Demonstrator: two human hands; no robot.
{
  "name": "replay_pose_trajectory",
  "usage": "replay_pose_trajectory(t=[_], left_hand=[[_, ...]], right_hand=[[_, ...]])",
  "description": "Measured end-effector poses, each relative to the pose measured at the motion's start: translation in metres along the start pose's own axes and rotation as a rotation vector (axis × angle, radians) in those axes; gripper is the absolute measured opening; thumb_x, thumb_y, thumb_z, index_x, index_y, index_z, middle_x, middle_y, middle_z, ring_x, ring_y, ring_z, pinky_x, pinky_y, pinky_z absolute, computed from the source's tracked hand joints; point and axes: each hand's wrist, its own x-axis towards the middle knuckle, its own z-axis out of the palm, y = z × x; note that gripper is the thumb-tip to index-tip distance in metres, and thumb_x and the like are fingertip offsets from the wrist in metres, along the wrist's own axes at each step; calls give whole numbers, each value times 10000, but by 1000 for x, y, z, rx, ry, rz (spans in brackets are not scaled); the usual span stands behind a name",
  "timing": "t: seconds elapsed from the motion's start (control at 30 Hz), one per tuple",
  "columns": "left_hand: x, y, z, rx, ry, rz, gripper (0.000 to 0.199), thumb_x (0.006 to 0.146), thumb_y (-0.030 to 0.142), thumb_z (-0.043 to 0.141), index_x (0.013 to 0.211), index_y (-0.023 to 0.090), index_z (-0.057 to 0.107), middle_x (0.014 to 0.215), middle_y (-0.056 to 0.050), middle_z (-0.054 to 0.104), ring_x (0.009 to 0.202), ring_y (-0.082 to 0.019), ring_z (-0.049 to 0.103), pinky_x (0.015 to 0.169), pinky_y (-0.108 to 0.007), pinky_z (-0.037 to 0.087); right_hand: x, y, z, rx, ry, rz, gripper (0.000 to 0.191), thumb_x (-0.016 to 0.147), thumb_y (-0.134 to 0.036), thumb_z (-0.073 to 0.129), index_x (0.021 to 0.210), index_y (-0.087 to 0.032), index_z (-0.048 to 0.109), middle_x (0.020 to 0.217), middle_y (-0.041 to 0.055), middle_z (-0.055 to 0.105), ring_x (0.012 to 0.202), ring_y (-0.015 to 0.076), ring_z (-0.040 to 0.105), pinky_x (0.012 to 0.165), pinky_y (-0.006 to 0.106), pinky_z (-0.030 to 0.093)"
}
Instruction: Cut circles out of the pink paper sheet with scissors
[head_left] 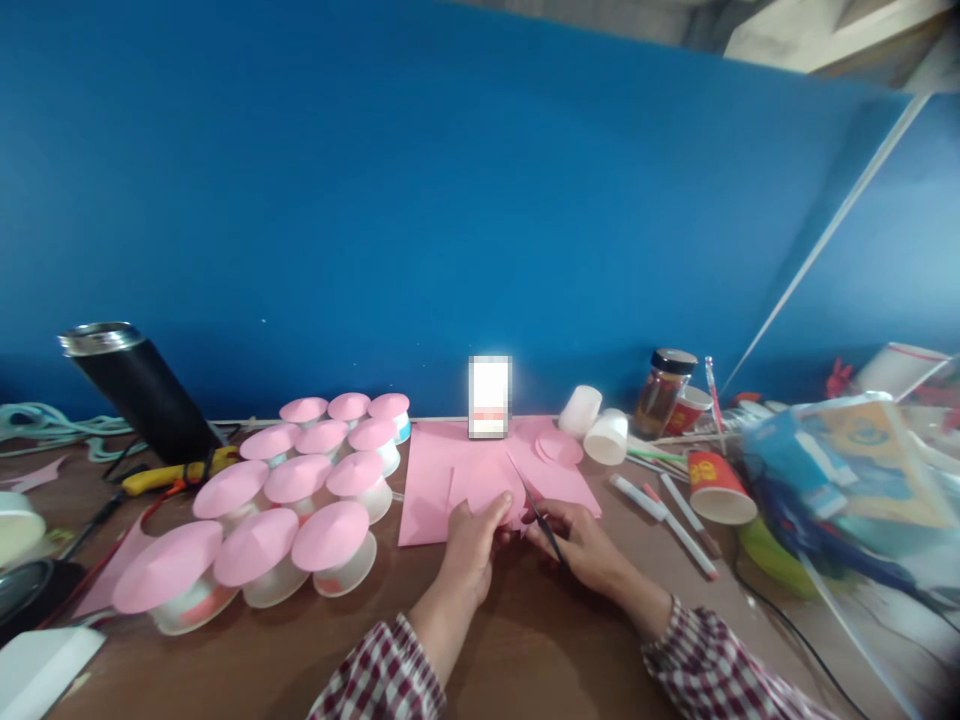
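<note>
My left hand (474, 548) pinches a piece of pink paper (484, 485) between thumb and fingers, just above the table. My right hand (577, 550) is closed around a pair of dark scissors (534, 500), whose blades point up and to the left at the paper's right edge. Whether the blades are apart is too small to tell. Under both hands lie larger pink sheets (424, 485). A few cut pink circles (559, 447) rest on the sheets to the right. At the back of the sheets stands a bright, blurred-out phone-like screen (489, 400).
Several paper cups topped with pink paper cones (330, 535) stand in rows on the left. A black flask (142, 390) leans behind them. On the right are white cups (606, 437), marker pens (690, 540), a jar (661, 395), a red cup (718, 490) and a cluttered plastic bag (847, 470).
</note>
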Motion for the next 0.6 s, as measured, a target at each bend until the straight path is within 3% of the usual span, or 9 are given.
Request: replay_pose_trajectory(t=[0.3,0.6], left_hand=[[-5,5,2,-65,-56,3,295,617,254,769,709,150,509,539,23,559,479,-98,539,459,-210,432],[-3,3,1,-76,-42,7,308,595,255,783,706,152,516,554,15,573,477,-101,540,456,-215,439]], right_hand=[[0,0,-1,-48,-2,-38,339,800,-464,619,869,-132,636,594,-10,541,500,111,466,445,197,362],[0,3,0,-30,-4,-13,340,803,-469,615,853,-133,629,548,-35,490,457,95,440,437,197,360]])
